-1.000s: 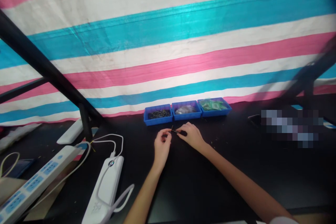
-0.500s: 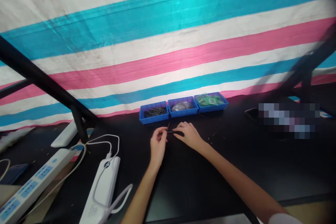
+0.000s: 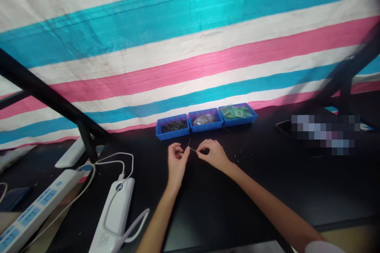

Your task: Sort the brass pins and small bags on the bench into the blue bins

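Over the black table, my left hand (image 3: pixel 178 163) pinches thin metal pins between thumb and forefinger, its other fingers loosely curled. One slim pin (image 3: pixel 189 142) points upward from that grip. Another thin pin (image 3: pixel 192 150) spans the gap to my right hand (image 3: pixel 214 154), whose thumb and index fingertip close on its end. Whether these pieces are screws is too small to tell. Just beyond my hands stands a blue bin (image 3: pixel 174 134) of dark, thin metal pieces. Beside it are a blue bin (image 3: pixel 207 127) with clear plastic bags and a blue bin (image 3: pixel 241 121) with green packets.
To the left lie a white power bank (image 3: pixel 114 209) with a looped cable and a long white power strip (image 3: pixel 38 205). A phone (image 3: pixel 284 127) rests at the right, near a blurred-out patch. Black metal frame legs (image 3: pixel 53 97) rise at both sides before a striped sheet (image 3: pixel 190 65).
My right thumb and index finger have come together on the pin's end, forming a ring. My left fingers have uncurled slightly. The view has shifted a little.
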`<state>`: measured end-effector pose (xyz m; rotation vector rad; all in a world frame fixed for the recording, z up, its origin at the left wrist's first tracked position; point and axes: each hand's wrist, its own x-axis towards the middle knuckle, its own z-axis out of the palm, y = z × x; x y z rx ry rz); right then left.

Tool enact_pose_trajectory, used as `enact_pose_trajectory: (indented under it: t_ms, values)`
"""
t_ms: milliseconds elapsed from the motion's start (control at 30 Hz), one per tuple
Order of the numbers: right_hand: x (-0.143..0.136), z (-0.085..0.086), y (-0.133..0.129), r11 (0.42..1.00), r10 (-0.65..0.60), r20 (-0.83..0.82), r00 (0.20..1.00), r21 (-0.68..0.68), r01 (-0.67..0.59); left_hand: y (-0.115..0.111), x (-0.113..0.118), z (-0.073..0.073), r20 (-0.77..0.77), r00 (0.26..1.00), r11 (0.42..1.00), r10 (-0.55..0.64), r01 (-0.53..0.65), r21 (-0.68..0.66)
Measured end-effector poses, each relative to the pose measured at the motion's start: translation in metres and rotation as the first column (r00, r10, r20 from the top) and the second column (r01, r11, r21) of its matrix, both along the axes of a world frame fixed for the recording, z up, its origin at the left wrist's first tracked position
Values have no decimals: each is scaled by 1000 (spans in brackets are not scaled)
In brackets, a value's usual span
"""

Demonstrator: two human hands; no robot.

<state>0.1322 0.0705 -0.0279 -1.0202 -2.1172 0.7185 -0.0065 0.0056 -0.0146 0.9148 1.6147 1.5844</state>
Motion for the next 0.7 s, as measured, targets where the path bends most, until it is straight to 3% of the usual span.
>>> enact_pose_trajectory:
  t_ms: [133,233,300,467,700]
  values:
    - [-1,5,0,976,-6,-291,957,-212,-58,-2,1,0,29,993,991,-119,120,-61]
    - [-3,6,0,928,-11,-382,924,-348,-132,-4,2,3,52,979,977,-195,199,-82]
    - [-4,5,-1,899,-4,-414,910,-400,-178,-5,3,6,55,982,980,-178,182,-75]
    - [-4,4,-4,888,45,-402,915,-404,-221,-6,5,11,53,991,992,-122,124,-39]
    - [-4,5,-7,903,137,-353,925,-340,-263,-6,7,8,86,984,987,-155,159,-36]
